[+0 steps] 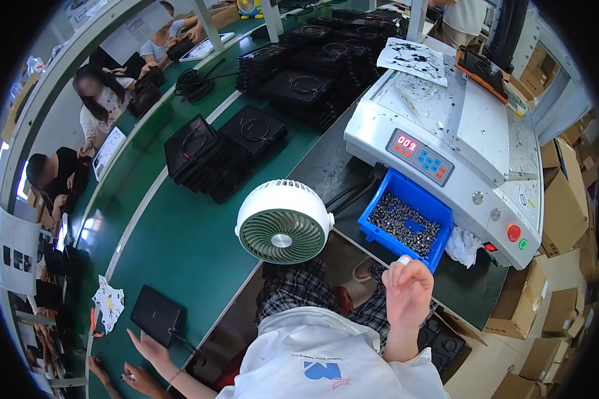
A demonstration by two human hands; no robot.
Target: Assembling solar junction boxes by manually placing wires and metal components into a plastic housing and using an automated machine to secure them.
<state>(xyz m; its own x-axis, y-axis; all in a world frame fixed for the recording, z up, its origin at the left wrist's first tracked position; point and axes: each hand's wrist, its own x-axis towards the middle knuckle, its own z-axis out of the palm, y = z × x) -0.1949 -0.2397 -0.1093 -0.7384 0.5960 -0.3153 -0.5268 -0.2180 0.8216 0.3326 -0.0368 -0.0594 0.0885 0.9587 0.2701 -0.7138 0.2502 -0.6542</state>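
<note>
My left hand (152,350), its fingers spread, is at the lower edge of a flat black case (156,312) on the green table at the lower left. Whether it touches the case I cannot tell. My right hand (409,289) is raised just in front of a blue bin (373,231) full of small dark metal parts (404,225). Its fingers are curled in toward the thumb, with a white cover (404,260) on one fingertip. Anything between those fingers is too small or hidden to make out.
A white fan (283,229) stands at the table edge before me. Beyond it are stacks of black cases (203,156). The white machine (439,126) with a lit display is behind the bin. Another person's hand (142,380) is near my left wrist. Cardboard boxes (522,302) stand right.
</note>
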